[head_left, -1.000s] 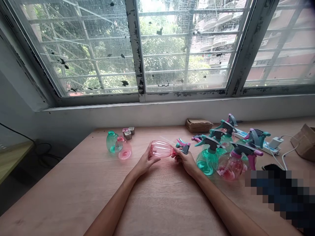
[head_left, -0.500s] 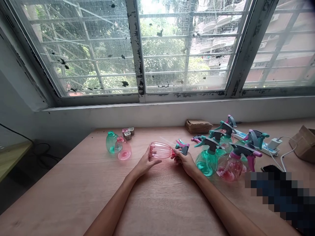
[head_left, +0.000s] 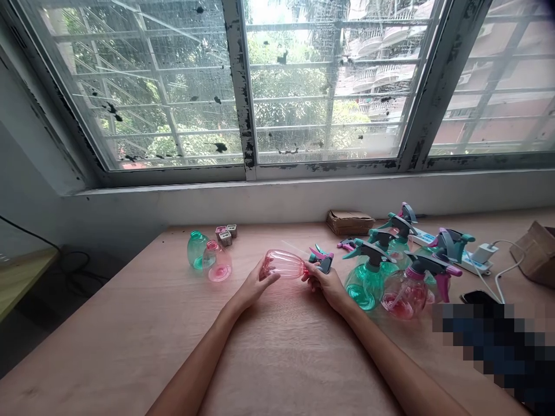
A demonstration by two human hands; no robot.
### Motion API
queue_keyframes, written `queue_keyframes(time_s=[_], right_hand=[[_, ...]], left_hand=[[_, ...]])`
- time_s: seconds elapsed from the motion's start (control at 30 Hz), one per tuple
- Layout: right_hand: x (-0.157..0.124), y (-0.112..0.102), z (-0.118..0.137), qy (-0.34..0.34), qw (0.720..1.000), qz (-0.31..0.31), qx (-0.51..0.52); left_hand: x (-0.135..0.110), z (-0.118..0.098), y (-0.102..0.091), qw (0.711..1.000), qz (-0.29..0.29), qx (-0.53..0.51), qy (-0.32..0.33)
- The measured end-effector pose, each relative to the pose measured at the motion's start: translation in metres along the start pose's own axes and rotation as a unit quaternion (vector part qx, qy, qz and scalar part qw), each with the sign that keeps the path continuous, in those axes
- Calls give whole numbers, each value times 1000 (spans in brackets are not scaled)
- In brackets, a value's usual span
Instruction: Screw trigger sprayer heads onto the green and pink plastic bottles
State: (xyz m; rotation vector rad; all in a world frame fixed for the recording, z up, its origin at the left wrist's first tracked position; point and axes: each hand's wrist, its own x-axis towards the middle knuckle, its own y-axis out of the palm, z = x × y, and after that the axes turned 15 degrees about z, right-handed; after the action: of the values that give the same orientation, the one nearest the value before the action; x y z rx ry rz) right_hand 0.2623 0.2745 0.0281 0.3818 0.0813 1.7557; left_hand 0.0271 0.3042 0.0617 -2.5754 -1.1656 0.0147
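Between my hands a clear pink spray bottle body [head_left: 284, 263] lies on its side, its neck pointing right. My left hand [head_left: 255, 283] is closed round its base end, the thumb along the near side. My right hand [head_left: 324, 282] pinches the neck. Just behind the right hand a pink and grey trigger spray head [head_left: 321, 259] rests on the table, with a thin clear tube [head_left: 295, 249] reaching left from it. To the left stand a green bottle without a head [head_left: 197, 249] and a pink one [head_left: 217, 263].
Several assembled spray bottles [head_left: 405, 293] crowd the right side. Another spray head [head_left: 346, 244] lies behind them near a flat cardboard box [head_left: 349, 222]. A power strip [head_left: 470, 263] with a white charger, a phone [head_left: 479, 297] and a brown box [head_left: 535, 254] are farther right. Small blocks [head_left: 225, 237] sit back left.
My left thumb has shifted slightly left and up along the pink bottle. The bottle and my right hand stay almost where they were.
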Motion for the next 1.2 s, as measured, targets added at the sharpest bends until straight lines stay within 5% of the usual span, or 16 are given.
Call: queue_keyframes(time_s=[1.2], right_hand=[[0,0,2,3,1000,-14,9]], left_hand=[[2,9,-2,1000,-17,11,6]])
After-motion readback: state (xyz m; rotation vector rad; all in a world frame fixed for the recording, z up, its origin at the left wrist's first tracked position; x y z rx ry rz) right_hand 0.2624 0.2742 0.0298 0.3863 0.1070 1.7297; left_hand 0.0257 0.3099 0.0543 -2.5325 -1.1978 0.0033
